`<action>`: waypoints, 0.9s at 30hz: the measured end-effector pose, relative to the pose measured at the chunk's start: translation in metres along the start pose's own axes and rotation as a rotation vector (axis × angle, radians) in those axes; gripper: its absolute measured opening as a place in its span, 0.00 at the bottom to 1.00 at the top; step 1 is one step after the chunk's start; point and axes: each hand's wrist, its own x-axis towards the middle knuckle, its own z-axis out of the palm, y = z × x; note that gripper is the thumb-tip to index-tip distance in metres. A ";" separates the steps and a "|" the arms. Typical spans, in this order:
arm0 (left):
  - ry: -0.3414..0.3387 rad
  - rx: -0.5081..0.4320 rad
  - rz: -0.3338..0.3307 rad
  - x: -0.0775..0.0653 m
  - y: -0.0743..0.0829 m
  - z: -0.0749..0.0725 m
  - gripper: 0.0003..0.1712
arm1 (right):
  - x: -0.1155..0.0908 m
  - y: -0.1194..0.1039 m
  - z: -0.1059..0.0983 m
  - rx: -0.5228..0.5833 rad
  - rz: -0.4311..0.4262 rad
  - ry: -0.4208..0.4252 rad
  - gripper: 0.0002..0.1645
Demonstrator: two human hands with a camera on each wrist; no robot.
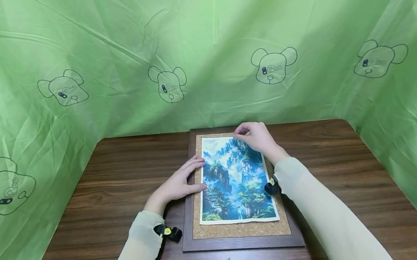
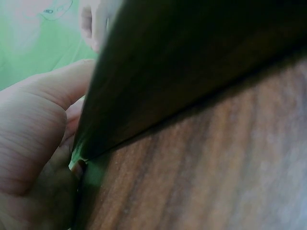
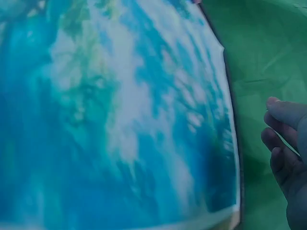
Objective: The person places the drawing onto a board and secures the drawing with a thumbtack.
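Observation:
A blue-green landscape print (image 1: 237,178) lies on a cork board (image 1: 239,229) with a dark wooden frame (image 1: 244,242). My left hand (image 1: 181,178) rests at the print's left edge, thumb and fingers extended and spread. In the left wrist view this hand (image 2: 33,129) lies against the board's dark side (image 2: 158,72). Near the print's top edge my right hand (image 1: 253,135) has thumb and forefinger pinched together. The right wrist view shows this hand (image 3: 290,148) with curled fingers, a tiny thing at their tips too small to identify. The print (image 3: 120,120) fills much of that view.
The board lies on a brown wood-grain table (image 1: 121,178), its far edge close to the back. A green cloth (image 1: 204,96) with bear-head drawings hangs behind and along both sides. A dark wrist camera (image 1: 174,234) sits by the left cuff, another wrist camera (image 1: 271,187) over the print.

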 end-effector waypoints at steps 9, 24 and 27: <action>-0.004 -0.008 0.006 0.001 0.000 0.001 0.48 | 0.010 0.012 0.023 -0.077 -0.006 -0.020 0.04; 0.005 -0.014 0.022 0.000 0.003 0.000 0.47 | 0.013 0.013 0.030 -0.106 0.016 -0.036 0.05; 0.004 -0.011 0.016 0.000 0.004 0.000 0.47 | 0.013 0.012 0.029 -0.123 0.015 -0.037 0.05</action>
